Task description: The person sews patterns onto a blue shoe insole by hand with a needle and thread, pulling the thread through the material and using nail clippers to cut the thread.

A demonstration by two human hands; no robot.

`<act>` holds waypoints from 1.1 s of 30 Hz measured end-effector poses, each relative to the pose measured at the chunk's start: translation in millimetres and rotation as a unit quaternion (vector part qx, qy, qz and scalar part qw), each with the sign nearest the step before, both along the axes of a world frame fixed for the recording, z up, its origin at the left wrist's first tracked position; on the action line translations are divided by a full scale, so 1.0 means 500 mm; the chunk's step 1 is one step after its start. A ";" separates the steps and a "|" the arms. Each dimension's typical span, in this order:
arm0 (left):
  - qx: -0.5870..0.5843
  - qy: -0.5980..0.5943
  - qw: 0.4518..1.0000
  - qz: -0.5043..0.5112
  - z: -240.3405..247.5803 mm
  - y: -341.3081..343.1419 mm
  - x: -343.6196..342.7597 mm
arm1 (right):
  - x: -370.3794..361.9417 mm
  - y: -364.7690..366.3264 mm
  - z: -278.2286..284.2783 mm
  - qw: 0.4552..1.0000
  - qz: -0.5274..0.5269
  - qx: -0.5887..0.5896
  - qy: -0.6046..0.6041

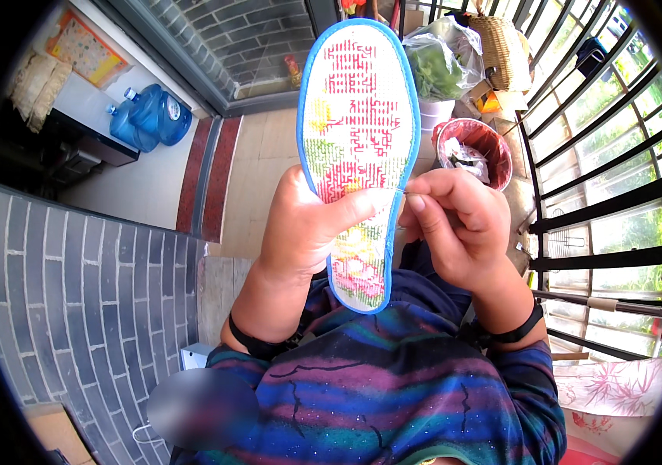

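An embroidered shoe insole [356,147] stands upright in the centre of the frame, its rounded toe near the top edge and its heel low in the middle. It has a bright blue bound rim and a white face covered in cross-stitch: red and pink blocks at the top and along the right, yellow and green patches lower left, and more pink and green near the heel. The left hand [309,225] rises from the lower centre and grips the insole around its narrow waist, the thumb laid across the front and the other fingers hidden behind it. The right hand [455,225] sits just right of the insole at the same height, thumb and forefinger pressed together on a thin needle [402,191] at the blue rim, the remaining fingers curled in. Both wrists wear a dark band, and the forearms come out of a sleeve patterned in blue, purple and green across the bottom of the frame. To the right, a black metal railing [602,201] runs close beside the right hand. Above right are a red basin [477,136], a clear bag of greens [439,62] and a woven basket [505,50]. A grey brick wall [75,294] fills the lower left, with open tan floor [257,178] behind the insole and blue water jugs [149,118] at upper left.
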State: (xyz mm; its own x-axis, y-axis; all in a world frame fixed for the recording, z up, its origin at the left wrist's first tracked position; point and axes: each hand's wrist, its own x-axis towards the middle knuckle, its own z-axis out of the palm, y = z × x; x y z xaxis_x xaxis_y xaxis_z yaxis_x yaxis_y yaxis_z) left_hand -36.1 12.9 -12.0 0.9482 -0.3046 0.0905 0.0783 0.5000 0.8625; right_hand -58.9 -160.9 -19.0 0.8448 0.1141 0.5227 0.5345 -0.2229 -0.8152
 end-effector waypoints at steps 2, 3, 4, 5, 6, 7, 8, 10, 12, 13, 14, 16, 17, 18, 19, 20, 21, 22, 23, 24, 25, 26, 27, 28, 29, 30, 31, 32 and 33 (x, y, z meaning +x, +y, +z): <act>0.019 0.001 1.000 0.007 0.001 0.001 -0.001 | 0.000 0.000 0.000 1.000 -0.003 0.010 0.015; 0.042 -0.004 0.999 0.017 0.001 0.002 -0.001 | 0.001 0.000 0.001 1.000 -0.003 0.013 0.022; 0.065 -0.010 0.997 0.028 -0.001 0.003 -0.001 | 0.002 -0.001 0.002 0.999 -0.004 0.015 0.030; 0.088 -0.015 0.995 0.038 -0.003 0.004 -0.001 | 0.004 -0.002 -0.002 1.000 -0.015 0.002 0.004; 0.099 -0.026 0.993 0.052 -0.003 0.004 0.000 | 0.010 -0.006 -0.008 0.999 -0.026 -0.011 -0.025; 0.109 -0.037 0.991 0.066 -0.004 0.004 0.002 | 0.016 -0.010 -0.008 0.998 -0.038 -0.024 -0.053; 0.119 -0.048 0.989 0.079 -0.005 0.003 0.003 | 0.023 -0.015 0.000 0.992 -0.038 -0.058 -0.102; 0.119 -0.057 0.988 0.085 -0.009 0.003 0.006 | 0.025 -0.016 -0.002 0.992 -0.046 -0.076 -0.094; 0.123 -0.063 0.986 0.090 -0.009 0.000 0.008 | 0.024 -0.014 -0.005 0.988 -0.067 -0.098 -0.094; 0.128 -0.066 0.985 0.092 -0.008 -0.004 0.008 | 0.027 -0.013 -0.005 0.986 -0.070 -0.107 -0.105; 0.132 -0.068 0.984 0.094 -0.008 -0.007 0.010 | 0.030 -0.011 -0.006 0.984 -0.074 -0.115 -0.115; 0.148 -0.076 0.982 0.093 -0.016 -0.014 0.012 | 0.031 -0.006 -0.005 0.983 -0.079 -0.124 -0.111; 0.156 -0.080 0.980 0.092 -0.016 -0.015 0.014 | 0.032 -0.002 -0.003 0.981 -0.089 -0.123 -0.122; 0.149 -0.083 0.981 0.096 -0.013 -0.015 0.016 | 0.034 0.003 -0.003 0.979 -0.099 -0.121 -0.132; 0.151 -0.092 0.979 0.102 -0.014 -0.016 0.019 | 0.037 0.007 -0.003 0.977 -0.109 -0.119 -0.142; 0.153 -0.100 0.977 0.109 -0.016 -0.017 0.023 | 0.042 0.010 -0.007 0.968 -0.123 -0.125 -0.179; 0.155 -0.108 0.975 0.116 -0.017 -0.017 0.027 | 0.044 0.014 -0.007 0.961 -0.135 -0.138 -0.199; 0.169 -0.118 0.971 0.123 -0.016 -0.018 0.028 | 0.045 0.018 -0.006 0.953 -0.146 -0.151 -0.220; 0.184 -0.127 0.966 0.131 -0.015 -0.020 0.029 | 0.047 0.021 -0.006 0.944 -0.157 -0.164 -0.239; 0.198 -0.136 0.961 0.137 -0.013 -0.021 0.031 | 0.049 0.021 -0.007 0.941 -0.158 -0.172 -0.245; 0.228 -0.156 0.950 0.144 -0.010 -0.022 0.031 | 0.050 0.022 -0.009 0.942 -0.150 -0.174 -0.243; 0.258 -0.177 0.938 0.151 -0.008 -0.023 0.031 | 0.051 0.023 -0.011 0.944 -0.142 -0.176 -0.240; 0.287 -0.195 0.924 0.160 -0.006 -0.022 0.031 | 0.051 0.025 -0.012 0.946 -0.133 -0.178 -0.238; 0.286 -0.207 0.922 0.158 -0.012 -0.022 0.036 | 0.050 0.028 -0.007 0.948 -0.121 -0.186 -0.229; 0.291 -0.217 0.917 0.164 -0.009 -0.022 0.037 | 0.052 0.031 -0.006 0.954 -0.121 -0.176 -0.210; 0.295 -0.227 0.913 0.169 -0.005 -0.025 0.037 | 0.054 0.032 -0.008 0.959 -0.122 -0.167 -0.191; 0.298 -0.236 0.908 0.173 -0.003 -0.027 0.038 | 0.056 0.032 -0.008 0.964 -0.123 -0.159 -0.172; 0.294 -0.237 0.909 0.174 -0.006 -0.028 0.039 | 0.054 0.033 -0.006 0.970 -0.124 -0.147 -0.151; 0.290 -0.238 0.910 0.176 -0.012 -0.029 0.039 | 0.053 0.034 -0.003 0.975 -0.123 -0.135 -0.130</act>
State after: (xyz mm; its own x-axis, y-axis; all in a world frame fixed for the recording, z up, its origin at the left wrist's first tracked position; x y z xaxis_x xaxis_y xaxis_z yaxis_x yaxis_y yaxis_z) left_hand -16.6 -1.4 -18.1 0.8920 -0.1175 0.4365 -0.4495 -0.1281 0.8841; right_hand -32.5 -144.1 -20.7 0.7072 0.0875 0.7016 0.6186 -0.5572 -0.5540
